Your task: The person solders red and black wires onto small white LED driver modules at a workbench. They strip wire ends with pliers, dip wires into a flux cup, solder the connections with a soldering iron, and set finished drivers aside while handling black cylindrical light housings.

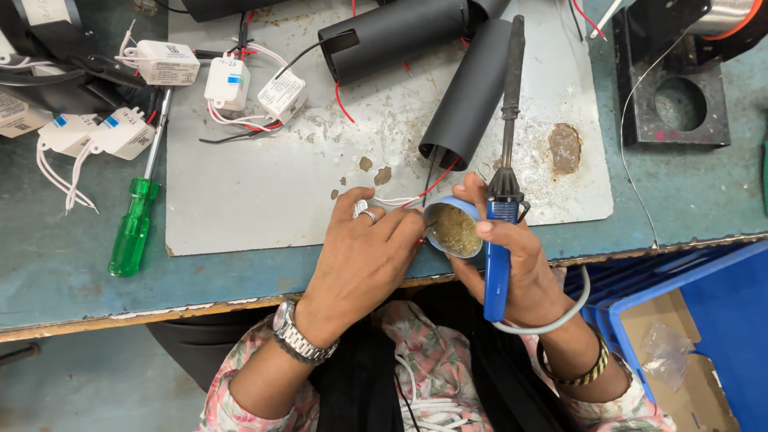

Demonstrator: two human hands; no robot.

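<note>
Worn teal workbench (48,264) fills the view, with a grey metal sheet (264,192) laid over its middle and a scuffed front edge running across below the hands

Near the left edge of the bench lie several small white driver boxes (120,132) with white leads, and just beside them a green-handled screwdriver (134,226) rests with its shaft pointing toward the far side, its handle close to the sheet's left edge. More white boxes (228,82) with red and black wires sit on the far left part of the sheet

The left hand (364,256), wearing a ring and a metal wristwatch (300,334), rests at the front edge of the sheet, its fingers bent and pinching thin red and white wires (412,198) right at the rim of a small blue tin (454,229) of brownish flux paste. Those wires run up into the mouth of a black tube (468,92) lying on the sheet; a second black tube (392,32) lies just behind it

The right hand (520,264) is clenched around the blue handle of a soldering iron (502,200), which points away toward the far edge, and its fingers also cradle the tin, tilted between the two hands. A white cord (552,320) loops over that wrist

At the far right corner stands a black metal block (680,104) with a round hole; below the bench's right front edge is a blue crate (720,320) holding a cardboard box (680,352)
</note>
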